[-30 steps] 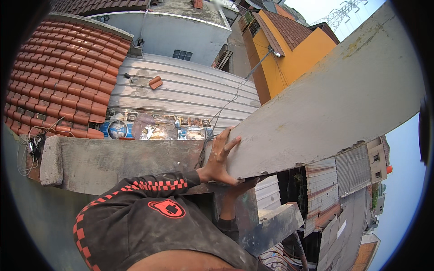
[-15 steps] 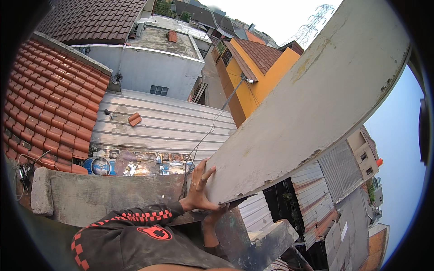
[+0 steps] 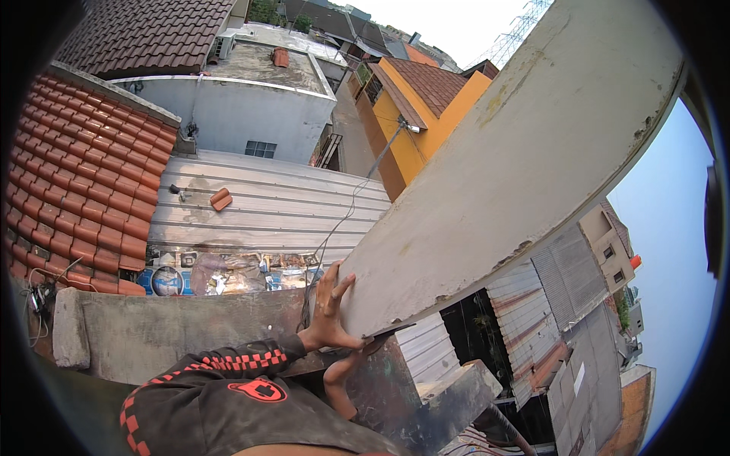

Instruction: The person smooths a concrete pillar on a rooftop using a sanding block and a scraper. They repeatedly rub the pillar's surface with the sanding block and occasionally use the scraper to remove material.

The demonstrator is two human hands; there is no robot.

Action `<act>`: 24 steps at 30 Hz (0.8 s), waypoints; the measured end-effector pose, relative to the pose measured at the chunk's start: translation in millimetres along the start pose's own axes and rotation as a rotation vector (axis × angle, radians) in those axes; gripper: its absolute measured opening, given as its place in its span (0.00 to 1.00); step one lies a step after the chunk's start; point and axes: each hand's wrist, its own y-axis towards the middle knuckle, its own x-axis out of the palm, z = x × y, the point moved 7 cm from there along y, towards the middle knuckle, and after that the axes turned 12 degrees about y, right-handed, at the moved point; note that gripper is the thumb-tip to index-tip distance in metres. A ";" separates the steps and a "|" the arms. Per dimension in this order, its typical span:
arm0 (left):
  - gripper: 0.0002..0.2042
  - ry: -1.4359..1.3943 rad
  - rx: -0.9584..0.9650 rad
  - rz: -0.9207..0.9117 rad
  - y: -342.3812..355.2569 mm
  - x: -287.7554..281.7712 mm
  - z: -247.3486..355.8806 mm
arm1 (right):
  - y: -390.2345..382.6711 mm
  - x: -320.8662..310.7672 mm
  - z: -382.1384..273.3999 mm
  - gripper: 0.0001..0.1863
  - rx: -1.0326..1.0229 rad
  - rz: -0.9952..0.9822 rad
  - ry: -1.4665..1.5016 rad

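Note:
A long, pale grey flat panel point(image 3: 487, 197) with a chipped, crumbling lower edge slants from the upper right down to my hands. My left hand point(image 3: 328, 308) grips its near end, fingers spread along the left edge and thumb at the bottom corner. Just below, my right hand point(image 3: 341, 374) holds the same end from underneath; its fingertips are partly hidden by the panel and my left hand. Both hands are above a weathered concrete wall point(image 3: 190, 328), close to a dark, stained slab point(image 3: 380, 380).
Left lie a red tiled roof point(image 3: 91, 159) and a metal sheet roof point(image 3: 258, 182) with a loose tile point(image 3: 220, 199). Thin cables point(image 3: 350, 213) hang beside the panel's near end. A concrete block point(image 3: 460, 391) juts out on the right, above lower corrugated roofs point(image 3: 525, 327).
The panel's near end and both my hands have shifted slightly left and up. More of my right hand shows below the panel. The view has tilted a little.

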 end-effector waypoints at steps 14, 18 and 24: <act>0.65 -0.011 0.012 0.043 5.1 0.4 1.7 | 20.9 -7.1 6.3 0.39 -0.001 0.003 -0.134; 0.67 0.052 0.001 -0.018 -0.2 0.7 -2.7 | -1.4 1.3 2.3 0.44 0.029 0.042 -0.118; 0.64 0.021 -0.019 0.037 5.9 -1.9 -2.1 | 20.0 -8.1 15.0 0.45 -0.079 0.018 -0.131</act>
